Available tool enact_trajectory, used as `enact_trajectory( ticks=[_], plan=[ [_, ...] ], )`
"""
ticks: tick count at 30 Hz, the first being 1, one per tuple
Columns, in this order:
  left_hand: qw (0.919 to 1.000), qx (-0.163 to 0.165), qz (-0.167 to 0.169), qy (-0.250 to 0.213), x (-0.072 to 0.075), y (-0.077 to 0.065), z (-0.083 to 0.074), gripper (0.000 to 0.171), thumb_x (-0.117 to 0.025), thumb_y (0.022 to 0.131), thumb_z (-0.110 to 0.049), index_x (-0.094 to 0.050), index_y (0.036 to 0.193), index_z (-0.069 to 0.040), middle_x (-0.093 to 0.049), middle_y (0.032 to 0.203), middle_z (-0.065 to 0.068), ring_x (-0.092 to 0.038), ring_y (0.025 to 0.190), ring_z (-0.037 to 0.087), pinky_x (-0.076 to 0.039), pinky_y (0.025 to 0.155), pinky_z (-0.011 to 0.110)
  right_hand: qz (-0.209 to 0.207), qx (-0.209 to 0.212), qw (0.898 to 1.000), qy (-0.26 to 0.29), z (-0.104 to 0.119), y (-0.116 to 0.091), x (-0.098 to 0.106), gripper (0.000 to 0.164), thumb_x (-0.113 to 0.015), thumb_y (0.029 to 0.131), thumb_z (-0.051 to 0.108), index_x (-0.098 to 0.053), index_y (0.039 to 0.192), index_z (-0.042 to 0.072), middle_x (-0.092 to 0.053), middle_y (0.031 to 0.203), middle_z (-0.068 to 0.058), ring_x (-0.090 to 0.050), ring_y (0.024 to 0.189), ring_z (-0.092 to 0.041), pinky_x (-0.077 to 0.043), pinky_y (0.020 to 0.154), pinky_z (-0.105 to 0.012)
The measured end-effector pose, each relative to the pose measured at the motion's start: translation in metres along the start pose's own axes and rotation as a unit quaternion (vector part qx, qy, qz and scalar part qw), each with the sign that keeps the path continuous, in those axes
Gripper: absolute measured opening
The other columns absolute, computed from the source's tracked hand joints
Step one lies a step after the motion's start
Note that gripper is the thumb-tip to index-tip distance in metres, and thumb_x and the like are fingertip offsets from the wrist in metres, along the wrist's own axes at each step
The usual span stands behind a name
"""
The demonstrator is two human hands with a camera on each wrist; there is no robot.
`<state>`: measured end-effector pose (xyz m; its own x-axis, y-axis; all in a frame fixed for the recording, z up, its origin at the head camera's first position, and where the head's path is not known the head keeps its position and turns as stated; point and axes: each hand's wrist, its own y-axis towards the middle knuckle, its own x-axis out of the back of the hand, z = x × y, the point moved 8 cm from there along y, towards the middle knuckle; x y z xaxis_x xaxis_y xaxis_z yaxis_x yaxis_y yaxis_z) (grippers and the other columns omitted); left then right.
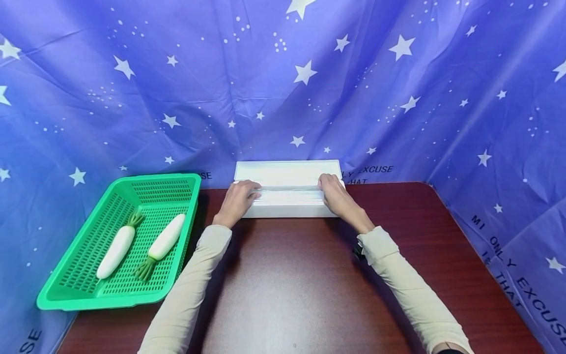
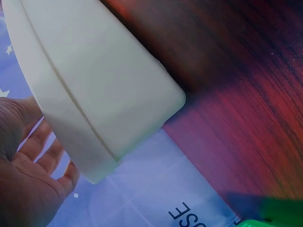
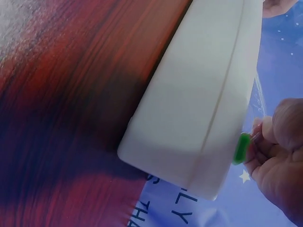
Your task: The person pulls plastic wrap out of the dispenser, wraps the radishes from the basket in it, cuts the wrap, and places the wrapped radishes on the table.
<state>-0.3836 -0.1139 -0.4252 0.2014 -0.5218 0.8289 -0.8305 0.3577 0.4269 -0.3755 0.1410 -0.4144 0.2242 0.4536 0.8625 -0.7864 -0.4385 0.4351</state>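
A long white dispenser box of cling film stands at the back of the table, its lid raised. Clear cling film stretches across the opening between both hands. At the box's left end, my left hand pinches the film, with its fingertips partly hidden behind the box in the left wrist view. On the other end, my right hand pinches the film between thumb and curled fingers. Beside those fingers, a small green slider shows at the box edge.
At the left, a green plastic basket holds two white radishes, one radish with leaf stubs upward, the other radish with stubs toward me. A blue star-patterned cloth hangs behind the dark red wooden table.
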Motion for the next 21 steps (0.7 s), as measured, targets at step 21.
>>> enact_trajectory(
  ticks=[21],
  plan=[
    [0.9982, -0.058, -0.002, -0.016, -0.013, 0.008, -0.018, 0.028, -0.078, 0.092, -0.019, -0.078, 0.119, -0.012, -0.07, 0.101, 0.011, -0.061, 0.095, 0.033, -0.047, 0.083, 0.048, 0.02, 0.053, 0.996, 0.073, 0.009, -0.007, 0.008, 0.01, -0.064, 0.1, 0.002, -0.063, 0.09, -0.002, -0.047, 0.084, -0.01, -0.046, 0.087, -0.032, -0.039, 0.082, -0.045]
  ],
)
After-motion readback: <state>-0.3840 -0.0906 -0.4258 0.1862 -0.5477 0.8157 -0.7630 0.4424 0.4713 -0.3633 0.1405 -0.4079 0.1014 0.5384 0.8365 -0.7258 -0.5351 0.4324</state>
